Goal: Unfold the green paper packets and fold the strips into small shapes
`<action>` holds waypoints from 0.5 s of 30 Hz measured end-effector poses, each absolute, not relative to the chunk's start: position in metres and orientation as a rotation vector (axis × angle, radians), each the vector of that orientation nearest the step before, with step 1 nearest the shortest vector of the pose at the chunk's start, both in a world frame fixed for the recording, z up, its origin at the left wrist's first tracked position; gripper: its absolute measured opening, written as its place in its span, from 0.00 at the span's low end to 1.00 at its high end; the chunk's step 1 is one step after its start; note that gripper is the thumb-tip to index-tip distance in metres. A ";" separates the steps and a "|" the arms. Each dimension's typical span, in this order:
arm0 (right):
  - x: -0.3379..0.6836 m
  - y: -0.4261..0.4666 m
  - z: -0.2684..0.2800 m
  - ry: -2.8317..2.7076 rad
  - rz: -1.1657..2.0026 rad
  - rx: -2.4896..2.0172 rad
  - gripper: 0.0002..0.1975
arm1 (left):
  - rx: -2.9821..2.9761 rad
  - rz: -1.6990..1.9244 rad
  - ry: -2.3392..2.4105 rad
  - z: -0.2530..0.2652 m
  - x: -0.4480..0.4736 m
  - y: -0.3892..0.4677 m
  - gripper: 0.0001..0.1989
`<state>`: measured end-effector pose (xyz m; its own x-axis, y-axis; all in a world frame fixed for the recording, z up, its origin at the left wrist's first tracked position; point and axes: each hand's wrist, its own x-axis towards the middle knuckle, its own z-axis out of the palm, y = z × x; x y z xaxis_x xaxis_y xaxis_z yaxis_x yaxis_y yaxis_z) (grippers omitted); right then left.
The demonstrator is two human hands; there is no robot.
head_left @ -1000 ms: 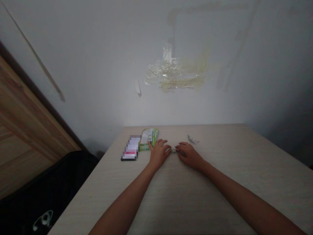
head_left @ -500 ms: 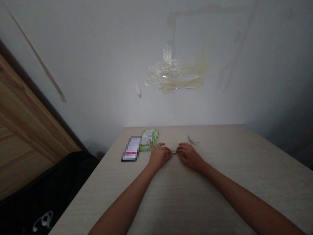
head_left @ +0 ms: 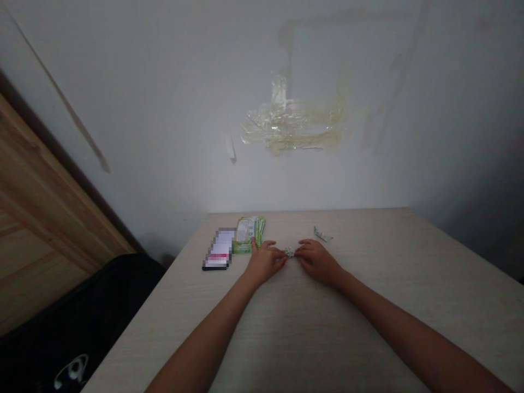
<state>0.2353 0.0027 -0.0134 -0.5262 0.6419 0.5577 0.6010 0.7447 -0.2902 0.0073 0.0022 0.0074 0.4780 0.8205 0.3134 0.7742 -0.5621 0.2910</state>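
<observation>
Between my two hands, low over the table, is a small wrapped candy [head_left: 289,252] in a white and green wrapper. My left hand [head_left: 266,263] pinches its left end between thumb and forefinger. The right end sits in the fingertips of my right hand [head_left: 316,259]. Beyond my right hand lies a second twisted wrapped piece [head_left: 323,234], white with green and red marks. A stack of green and white packets [head_left: 249,229] lies just past my left hand, which partly covers its near corner in this view.
A phone [head_left: 219,251] with a blurred screen lies left of the packets. The pale wooden table [head_left: 368,229] meets a wall [head_left: 164,109] with clear tape [head_left: 286,125] on it. At the left are a wooden panel [head_left: 49,207] and a black bag-like thing [head_left: 90,305].
Almost nothing differs. Both hands keep their grip on the candy, and the view has shifted very slightly.
</observation>
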 end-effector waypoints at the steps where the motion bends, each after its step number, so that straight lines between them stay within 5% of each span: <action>1: 0.235 0.003 -0.013 -2.289 0.077 -0.931 0.15 | 2.633 0.641 1.410 0.008 0.008 0.001 0.11; 15: 0.233 0.002 -0.013 -2.310 0.089 -0.897 0.15 | 2.799 0.567 1.346 0.005 0.015 0.001 0.12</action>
